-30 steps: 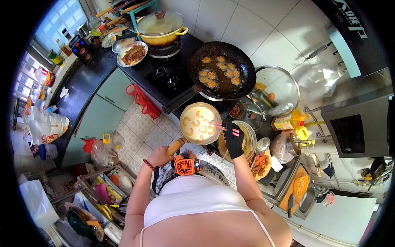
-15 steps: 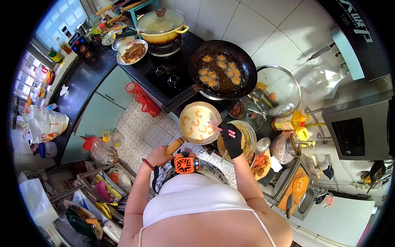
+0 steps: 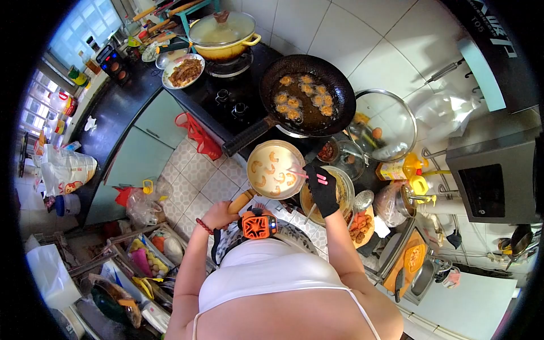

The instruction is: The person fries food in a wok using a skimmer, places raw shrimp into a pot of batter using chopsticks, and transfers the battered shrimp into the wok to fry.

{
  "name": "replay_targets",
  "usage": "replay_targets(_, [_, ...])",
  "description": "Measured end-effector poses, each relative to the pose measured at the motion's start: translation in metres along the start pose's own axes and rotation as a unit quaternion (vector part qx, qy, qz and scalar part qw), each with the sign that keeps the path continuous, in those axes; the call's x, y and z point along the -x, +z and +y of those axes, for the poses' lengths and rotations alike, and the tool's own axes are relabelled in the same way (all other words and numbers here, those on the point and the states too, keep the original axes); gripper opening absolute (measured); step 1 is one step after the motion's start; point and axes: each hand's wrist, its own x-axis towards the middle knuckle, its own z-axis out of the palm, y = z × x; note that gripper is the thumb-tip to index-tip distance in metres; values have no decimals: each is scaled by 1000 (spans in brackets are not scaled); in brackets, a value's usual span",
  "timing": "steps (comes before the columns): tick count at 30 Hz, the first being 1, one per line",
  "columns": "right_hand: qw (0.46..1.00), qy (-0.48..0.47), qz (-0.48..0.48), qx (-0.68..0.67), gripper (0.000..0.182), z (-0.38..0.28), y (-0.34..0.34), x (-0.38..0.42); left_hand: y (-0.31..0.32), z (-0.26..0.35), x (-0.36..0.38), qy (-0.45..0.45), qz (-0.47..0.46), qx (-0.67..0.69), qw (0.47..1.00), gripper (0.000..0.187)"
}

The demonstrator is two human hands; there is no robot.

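My left hand (image 3: 220,215) is closed round the wooden handle (image 3: 242,201) of a small cream-coloured pan (image 3: 253,152). Several curled shrimp (image 3: 272,156) lie apart from one another inside it. In a black glove, my right hand (image 3: 322,191) grips pink chopsticks (image 3: 321,179), whose tips reach over the pan's right side among the shrimp. Whether the tips touch a shrimp is too small to tell. Beneath the gloved hand is a bowl (image 3: 341,211) of yellowish batter, partly hidden by it. Just beyond the pan, a dark wok (image 3: 340,107) holds several golden pieces frying in oil.
A yellow lidded pot (image 3: 221,42) sits on the far burner, beside a plate of browned food (image 3: 185,72). The wok's handle (image 3: 249,136) juts toward me. A glass lid (image 3: 391,124) leans on the wall, near an oil bottle (image 3: 399,168). A cutting board (image 3: 405,266) lies right.
My gloved right hand has shifted slightly right and turned a little with the chopsticks. The left hand and the pan stay put. Pieces in the wok have drifted slightly.
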Motion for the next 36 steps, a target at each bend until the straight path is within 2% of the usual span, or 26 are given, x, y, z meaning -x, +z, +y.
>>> replay_targets(2, [1000, -6, -4, -18, 12, 2, 2, -4, -1, 4, 1, -4, -3, -6, 1000, 26])
replay_targets(5, [996, -83, 22, 24, 12, -3, 4, 1, -1, 4, 1, -6, 0, -9, 1000, 25])
replay_targets(6, [989, -135, 16, 56, 12, 3, 3, 3, 0, 4, 1, -5, 2, -9, 1000, 25])
replay_targets(9, [947, -284, -13, 152, 15, 13, -7, 9, -1, 2, 1, 4, 0, -3, 1000, 25])
replay_targets(11, [900, -374, -49, 217, 19, 2, -18, 13, -1, 4, 2, 4, 0, -6, 1000, 25])
replay_targets(12, [899, -362, -57, 240, 25, -8, -21, 19, -1, 5, 2, 4, 0, -7, 1000, 25])
replay_targets(15, [853, -424, -70, 296, 26, -20, -30, 28, -2, 5, 2, -1, -3, -2, 1000, 25])
replay_targets(19, [882, -372, -109, 266, 23, -20, -24, 36, -2, 5, 2, -7, -7, 8, 1000, 24])
replay_targets(20, [881, -390, -74, 257, 19, -21, -20, 39, -2, 6, 3, -8, -8, 10, 1000, 23])
replay_targets(23, [973, -207, -26, 95, 16, 11, -3, 42, -3, 7, 4, -5, -9, 14, 1000, 23])
replay_targets(28, [880, -392, -57, 261, 18, 14, -2, 31, 0, 2, 2, 6, 0, -14, 1000, 25])
replay_targets(31, [874, -371, -110, 295, 23, 5, -6, 30, 2, -4, 0, 18, 3, -28, 999, 28])
replay_targets(36, [924, -297, -126, 205, 16, 5, -17, 26, 4, -5, 0, 16, 8, -22, 1000, 30])
